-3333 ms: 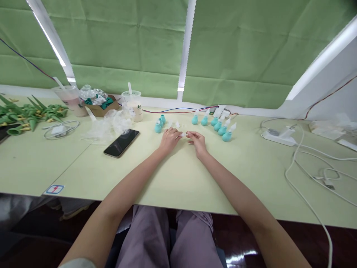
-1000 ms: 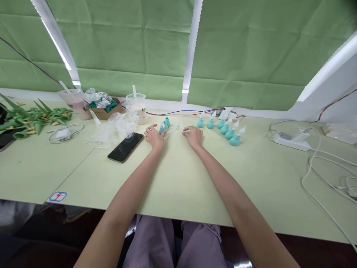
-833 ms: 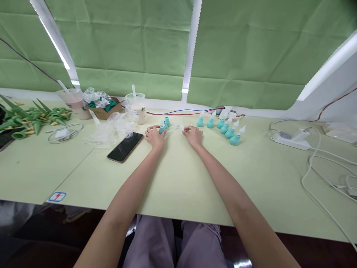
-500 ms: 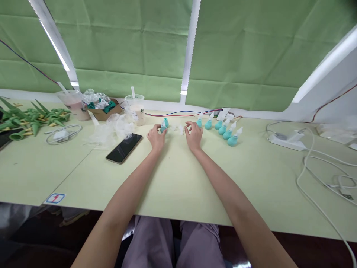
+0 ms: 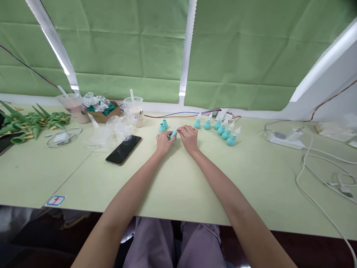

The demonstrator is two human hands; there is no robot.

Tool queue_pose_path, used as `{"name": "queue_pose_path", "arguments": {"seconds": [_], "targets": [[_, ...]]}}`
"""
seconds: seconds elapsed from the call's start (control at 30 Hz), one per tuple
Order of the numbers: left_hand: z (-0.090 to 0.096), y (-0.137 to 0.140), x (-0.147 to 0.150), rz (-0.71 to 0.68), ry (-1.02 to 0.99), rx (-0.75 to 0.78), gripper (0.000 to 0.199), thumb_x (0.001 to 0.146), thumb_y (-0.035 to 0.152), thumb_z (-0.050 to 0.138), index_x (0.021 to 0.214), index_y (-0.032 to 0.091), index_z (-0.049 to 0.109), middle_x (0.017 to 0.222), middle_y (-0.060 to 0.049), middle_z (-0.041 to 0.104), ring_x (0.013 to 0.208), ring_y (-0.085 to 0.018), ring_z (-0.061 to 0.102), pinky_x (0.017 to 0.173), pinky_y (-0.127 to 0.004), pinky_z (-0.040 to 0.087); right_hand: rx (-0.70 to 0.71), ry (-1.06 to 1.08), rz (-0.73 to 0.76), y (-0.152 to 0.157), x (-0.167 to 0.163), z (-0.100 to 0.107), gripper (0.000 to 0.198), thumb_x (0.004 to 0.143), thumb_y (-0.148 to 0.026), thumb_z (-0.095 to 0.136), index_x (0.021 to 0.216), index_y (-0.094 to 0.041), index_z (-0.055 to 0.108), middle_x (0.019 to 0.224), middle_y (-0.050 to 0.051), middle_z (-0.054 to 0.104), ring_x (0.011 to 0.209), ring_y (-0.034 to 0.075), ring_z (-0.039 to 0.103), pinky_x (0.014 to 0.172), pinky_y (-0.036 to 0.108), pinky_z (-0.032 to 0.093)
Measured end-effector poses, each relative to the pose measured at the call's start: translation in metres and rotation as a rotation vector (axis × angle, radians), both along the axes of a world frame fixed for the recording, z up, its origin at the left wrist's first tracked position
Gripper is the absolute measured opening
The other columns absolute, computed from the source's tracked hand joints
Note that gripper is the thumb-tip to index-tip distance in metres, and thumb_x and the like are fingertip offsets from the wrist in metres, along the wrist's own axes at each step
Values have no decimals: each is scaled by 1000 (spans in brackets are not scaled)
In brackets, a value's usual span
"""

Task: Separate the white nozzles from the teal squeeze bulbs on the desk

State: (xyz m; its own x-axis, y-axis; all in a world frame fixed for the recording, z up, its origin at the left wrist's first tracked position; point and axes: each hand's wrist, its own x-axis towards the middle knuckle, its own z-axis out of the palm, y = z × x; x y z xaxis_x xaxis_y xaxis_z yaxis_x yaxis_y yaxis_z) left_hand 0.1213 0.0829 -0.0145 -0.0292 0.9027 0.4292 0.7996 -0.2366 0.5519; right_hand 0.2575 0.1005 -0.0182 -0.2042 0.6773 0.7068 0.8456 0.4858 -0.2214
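My left hand (image 5: 164, 142) is closed around a small teal rubber bulb (image 5: 173, 134), tilted with its neck towards the right. At that neck, the fingertips of my right hand (image 5: 189, 137) are pinched together on a small white nozzle, mostly hidden by the fingers. Small white pieces (image 5: 175, 128) show just behind the held bulb. Two teal bulbs without nozzles, a nearer one (image 5: 162, 128) and a farther one (image 5: 164, 123), stand just beyond my left hand. Right of my right hand, several teal bulbs with white nozzles (image 5: 231, 140) stand upright in an angled row.
Left of my hands lie a phone (image 5: 123, 150) and a crumpled clear bag (image 5: 115, 128). Behind them stand two drink cups (image 5: 136, 113) and a cardboard box (image 5: 103, 115). Green plastic parts (image 5: 36, 121) are heaped far left. A power strip (image 5: 286, 141) with white cables lies at right.
My left hand has moved right with a bulb, uncovering the two bulbs behind it. My right hand has come left, and its fingers have gone from apart to pinched at the bulb's neck.
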Motion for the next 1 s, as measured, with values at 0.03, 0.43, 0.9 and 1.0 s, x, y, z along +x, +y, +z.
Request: {"name": "queue_pose_path", "arguments": {"seconds": [0.03, 0.43, 0.9, 1.0], "targets": [[-1, 0, 0, -1, 34, 11, 24, 84, 36, 48, 88, 23, 68, 85, -3, 67, 88, -20, 54, 83, -34, 33, 4, 2, -5, 0, 0, 0, 32, 96, -36, 30, 96, -25, 61, 101, 4, 64, 95, 19, 52, 85, 35, 24], [-3, -1, -1, 38, 199, 47, 23, 82, 35, 50, 88, 22, 68, 90, -6, 67, 96, -24, 51, 84, -36, 29, 27, -35, -6, 9, 3, -6, 22, 93, -31, 40, 90, -22, 59, 95, 5, 62, 90, 19, 49, 81, 35, 24], [-3, 3, -9, 134, 130, 54, 26, 82, 36, 48, 92, 22, 67, 94, -6, 67, 96, -25, 50, 83, -38, 30, -51, 416, -295, 33, 27, -15, 26, 93, -24, 30, 94, -19, 55, 96, 6, 58, 94, 20, 49, 80, 32, 27], [-1, 4, -11, 168, 77, 67, 26, 83, 37, 48, 93, 22, 66, 93, -6, 67, 94, -25, 50, 83, -38, 31, -167, 378, -338, 39, 42, -19, 23, 91, -22, 37, 90, -20, 59, 96, 6, 61, 96, 21, 48, 80, 34, 25]]}}
